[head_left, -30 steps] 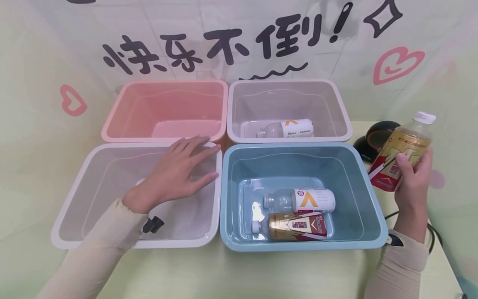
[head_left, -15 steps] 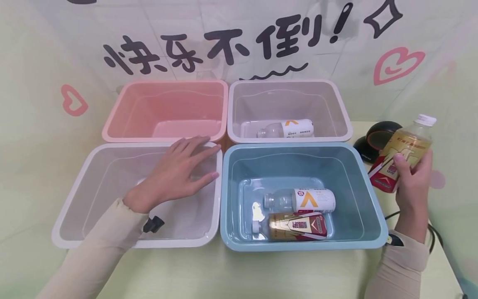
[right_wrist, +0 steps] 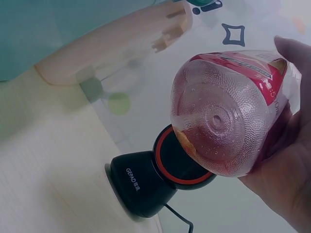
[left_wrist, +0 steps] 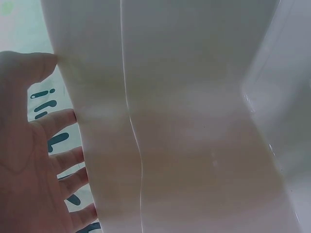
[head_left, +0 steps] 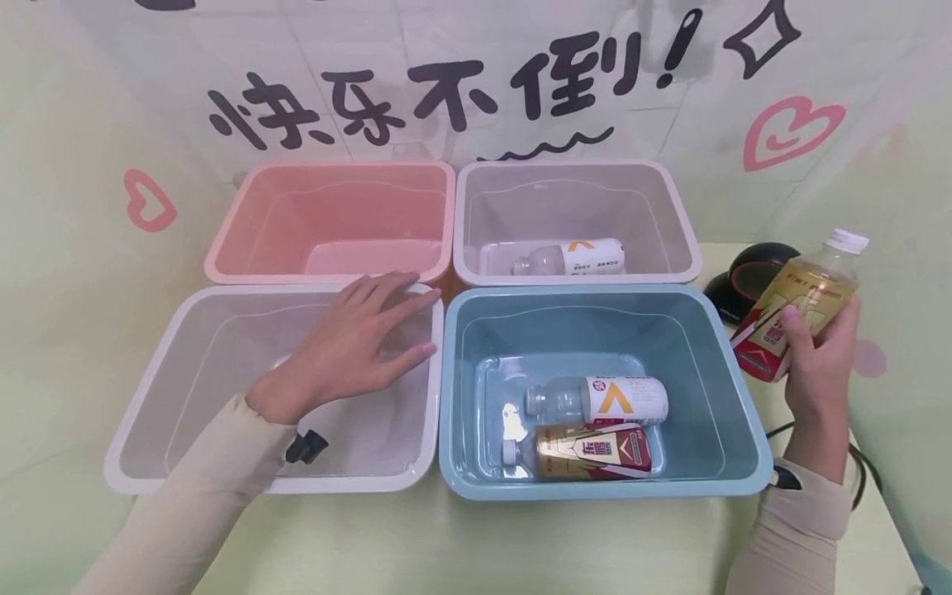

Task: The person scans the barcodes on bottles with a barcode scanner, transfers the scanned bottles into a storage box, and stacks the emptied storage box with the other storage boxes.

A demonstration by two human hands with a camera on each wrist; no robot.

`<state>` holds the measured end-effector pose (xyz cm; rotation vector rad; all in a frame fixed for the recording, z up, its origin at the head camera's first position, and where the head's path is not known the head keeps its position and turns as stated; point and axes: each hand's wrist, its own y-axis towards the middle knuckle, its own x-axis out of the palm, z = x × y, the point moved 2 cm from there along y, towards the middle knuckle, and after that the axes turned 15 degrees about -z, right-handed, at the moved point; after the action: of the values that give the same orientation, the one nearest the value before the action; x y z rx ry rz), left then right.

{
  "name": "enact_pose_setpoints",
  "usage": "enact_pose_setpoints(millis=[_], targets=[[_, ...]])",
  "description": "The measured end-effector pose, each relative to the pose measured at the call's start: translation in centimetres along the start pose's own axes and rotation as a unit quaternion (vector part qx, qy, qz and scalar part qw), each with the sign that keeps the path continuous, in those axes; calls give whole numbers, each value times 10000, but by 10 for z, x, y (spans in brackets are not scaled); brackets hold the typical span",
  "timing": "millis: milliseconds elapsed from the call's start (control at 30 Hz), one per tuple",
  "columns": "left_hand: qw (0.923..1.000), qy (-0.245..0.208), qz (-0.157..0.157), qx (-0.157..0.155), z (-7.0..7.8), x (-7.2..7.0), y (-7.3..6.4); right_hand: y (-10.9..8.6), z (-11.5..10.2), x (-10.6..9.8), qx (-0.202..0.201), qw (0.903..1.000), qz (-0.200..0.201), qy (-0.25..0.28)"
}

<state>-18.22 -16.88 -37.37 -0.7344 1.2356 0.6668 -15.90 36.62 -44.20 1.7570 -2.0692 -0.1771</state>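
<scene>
My right hand point(head_left: 821, 364) holds a plastic drink bottle point(head_left: 799, 306) with a gold and red label and a white cap, tilted with its cap up and to the right. Thumb and fingers curl round its body; its ribbed clear base faces the right wrist view. My left hand point(head_left: 349, 347) lies palm down, fingers stretched, over the front left white-grey tub point(head_left: 335, 485). In the left wrist view its fingertips point(left_wrist: 77, 155) are at the tub's rim. Inside the blue tub point(head_left: 595, 489) lie a white-labelled bottle point(head_left: 628, 399) and another gold and red bottle point(head_left: 591, 452).
Behind stand a pink tub point(head_left: 297, 173) and a pale grey tub point(head_left: 565, 172), the latter with a white-labelled bottle point(head_left: 591, 256) lying in it. A black corded device point(right_wrist: 141, 182) with an orange-ringed round head stands right of the tubs, below the held bottle.
The bottle in my right hand has dropped a touch and turned slightly. My left hand stays where it was, and the tubs and other bottles have not moved.
</scene>
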Motion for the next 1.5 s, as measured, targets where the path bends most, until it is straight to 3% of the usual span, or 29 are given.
enact_pose_setpoints(millis=[167,367,933,1200,1500], targets=[[10000,-9,-13,-30,0,0,-1,1,0,1,-39,9992,-54,389],[10000,-15,-45,-35,0,0,-1,1,-2,2,117,9989,-99,448],[10000,0,31,37,-1,0,-1,-3,-2,4,103,9997,-178,-148],[10000,23,-33,-36,-2,1,-1,-4,-3,5,280,9970,24,-725],[10000,-53,-16,24,-1,1,-1,-3,-3,5,440,9939,153,-1004]])
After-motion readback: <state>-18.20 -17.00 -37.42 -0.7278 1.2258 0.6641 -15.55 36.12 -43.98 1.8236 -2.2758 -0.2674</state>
